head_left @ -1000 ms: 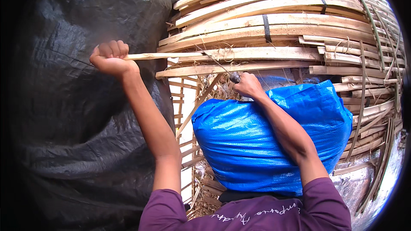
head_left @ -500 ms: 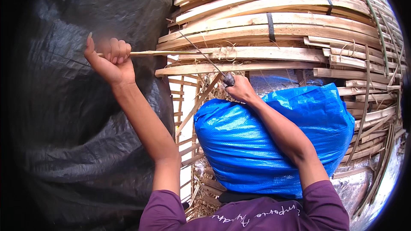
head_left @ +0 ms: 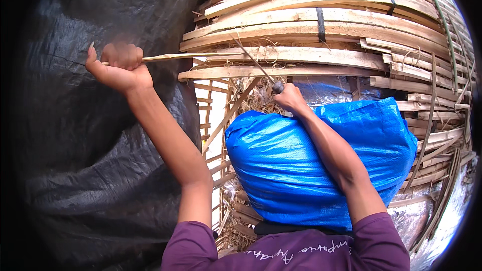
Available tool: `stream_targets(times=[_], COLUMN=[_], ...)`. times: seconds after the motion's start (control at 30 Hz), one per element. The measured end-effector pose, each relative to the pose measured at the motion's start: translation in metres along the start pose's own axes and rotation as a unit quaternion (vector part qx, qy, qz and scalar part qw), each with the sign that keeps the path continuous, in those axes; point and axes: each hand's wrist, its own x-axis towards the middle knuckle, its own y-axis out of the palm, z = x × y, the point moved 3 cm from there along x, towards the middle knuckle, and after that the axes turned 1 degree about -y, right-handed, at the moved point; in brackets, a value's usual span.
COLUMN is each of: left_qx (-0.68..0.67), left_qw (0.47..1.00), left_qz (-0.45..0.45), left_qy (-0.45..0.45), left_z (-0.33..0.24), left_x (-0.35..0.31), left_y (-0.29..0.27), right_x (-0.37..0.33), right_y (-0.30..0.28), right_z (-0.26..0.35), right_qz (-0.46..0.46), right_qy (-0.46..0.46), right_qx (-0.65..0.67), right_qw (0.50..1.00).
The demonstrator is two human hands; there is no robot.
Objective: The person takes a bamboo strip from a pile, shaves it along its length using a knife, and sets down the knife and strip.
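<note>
Raised in front of the black sheeting, my left hand (head_left: 120, 68) is closed round a thin split-wood strip (head_left: 175, 56). The strip runs right from the fist, and its far end overlaps the stacked slats. My right hand (head_left: 291, 98) grips the dark handle of a knife (head_left: 254, 61). Its slender blade slants up and left, crossing near the strip's right end; whether the two touch, I cannot tell. Curled pale shavings (head_left: 271, 52) cling to the slats beside the blade. Beneath my right forearm, a bulky blue tarp (head_left: 301, 165) covers my lap.
Black plastic sheeting (head_left: 95, 155) hangs along the left side. Ahead lie long wooden slats (head_left: 296, 31), some bound with black bands. More narrow strips (head_left: 437, 128) are piled at the right. Shavings (head_left: 251, 98) litter the ground beside a slatted frame (head_left: 216, 135).
My left hand has pulled left and slightly down, drawing the strip along with it. The knife in my right hand has shifted a little right, its blade now steeper.
</note>
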Motion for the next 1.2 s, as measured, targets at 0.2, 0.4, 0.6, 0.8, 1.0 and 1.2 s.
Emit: stream_targets(times=[0.2,0.4,0.6,0.8,1.0,1.2], left_qx=[0.01,-0.002,-0.12,-0.085,0.017,0.088], left_qw=[1.0,1.0,0.973,0.878,0.762,0.711], left_qz=[0.02,0.011,0.183,0.416,0.608,0.656], left_qy=[0.005,0.022,0.076,0.219,0.222,0.237], left_z=[-0.001,0.003,-0.036,-0.052,-0.04,-0.021], left_x=[0.003,-0.022,-0.053,-0.161,-0.252,-0.29], left_y=[0.003,-0.009,-0.02,-0.001,0.02,0.021], right_x=[0.009,0.008,0.013,-0.016,-0.02,-0.012], right_y=[0.012,-0.002,-0.018,-0.041,-0.051,-0.048], right_z=[-0.029,-0.02,-0.009,0.031,0.027,0.024], right_qz=[-0.082,-0.086,-0.068,0.044,0.056,0.154], right_qy=[0.033,0.008,-0.09,-0.135,-0.102,-0.125], right_qx=[-0.068,-0.052,0.188,0.505,0.588,0.65], right_qw=[0.994,0.995,0.976,0.851,0.801,0.734])
